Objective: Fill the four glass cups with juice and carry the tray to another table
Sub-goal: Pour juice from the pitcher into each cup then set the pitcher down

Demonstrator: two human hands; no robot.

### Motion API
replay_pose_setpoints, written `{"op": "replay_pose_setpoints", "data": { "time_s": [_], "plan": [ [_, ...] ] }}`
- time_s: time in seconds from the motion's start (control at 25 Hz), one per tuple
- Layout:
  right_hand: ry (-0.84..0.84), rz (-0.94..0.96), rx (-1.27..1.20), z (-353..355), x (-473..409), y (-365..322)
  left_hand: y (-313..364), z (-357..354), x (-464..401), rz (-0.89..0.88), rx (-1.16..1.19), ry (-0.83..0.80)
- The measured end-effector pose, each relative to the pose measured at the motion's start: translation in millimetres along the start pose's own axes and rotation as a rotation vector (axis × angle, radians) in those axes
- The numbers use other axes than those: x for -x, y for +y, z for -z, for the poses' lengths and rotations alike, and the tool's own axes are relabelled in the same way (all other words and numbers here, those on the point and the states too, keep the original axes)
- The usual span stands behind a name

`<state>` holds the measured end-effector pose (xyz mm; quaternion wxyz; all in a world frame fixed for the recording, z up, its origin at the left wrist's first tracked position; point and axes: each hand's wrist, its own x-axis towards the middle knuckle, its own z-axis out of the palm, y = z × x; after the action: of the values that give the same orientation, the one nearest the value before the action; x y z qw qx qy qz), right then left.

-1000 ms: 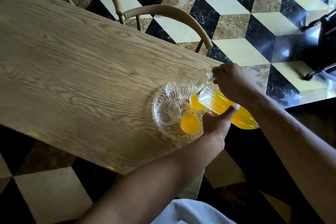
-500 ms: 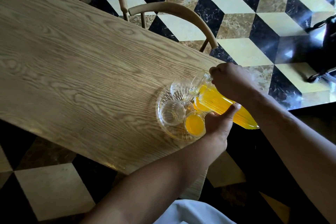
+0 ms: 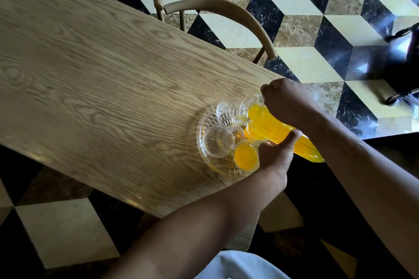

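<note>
A round glass tray (image 3: 205, 133) sits near the right end of the wooden table (image 3: 102, 88). On it stand glass cups: a near cup (image 3: 246, 158) full of orange juice, an empty left cup (image 3: 218, 141), an empty far cup (image 3: 227, 113), and a juice-filled cup (image 3: 252, 136) partly hidden under the jug. My right hand (image 3: 285, 103) grips the handle of the glass jug (image 3: 278, 130), tilted with its spout over the far cup. My left hand (image 3: 277, 153) supports the jug's body from below.
Two curved wooden chair backs (image 3: 226, 10) stand along the table's far edge. The floor has a black, cream and brown cube pattern. A dark wheeled object (image 3: 403, 70) stands at the right. The table's right end lies just past the tray.
The jug's spout has moved from the right juice-filled cup toward the empty far cup. Both hands moved with it.
</note>
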<state>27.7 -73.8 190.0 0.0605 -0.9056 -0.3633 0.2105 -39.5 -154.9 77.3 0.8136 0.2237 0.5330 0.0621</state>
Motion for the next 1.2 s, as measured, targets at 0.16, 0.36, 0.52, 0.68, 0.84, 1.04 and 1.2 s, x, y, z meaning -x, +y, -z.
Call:
{"op": "replay_pose_setpoints", "data": {
  "time_s": [0.16, 0.36, 0.52, 0.68, 0.84, 1.04, 1.2],
  "plan": [
    [-0.005, 0.019, 0.035, -2, -5, -4, 2, 1, -4, 0.034, 0.013, -0.009],
    [-0.021, 0.045, 0.085, -4, -10, -7, 6, 1, -3, 0.070, 0.020, -0.049],
    [-0.030, 0.041, 0.093, -6, -14, -9, 7, 0, 0, 0.082, 0.048, -0.070],
    [-0.026, 0.027, 0.079, -7, -14, -9, 7, 0, 0, 0.088, 0.059, -0.069],
    [-0.034, 0.021, 0.087, -7, -14, -9, 6, 0, -1, 0.096, 0.051, -0.070],
    [-0.046, 0.022, 0.108, -5, -14, -12, 8, -2, 1, 0.089, 0.068, -0.073],
    [-0.050, 0.009, 0.105, -3, -14, -14, 13, -4, 7, 0.074, 0.097, -0.093]
  ]
}}
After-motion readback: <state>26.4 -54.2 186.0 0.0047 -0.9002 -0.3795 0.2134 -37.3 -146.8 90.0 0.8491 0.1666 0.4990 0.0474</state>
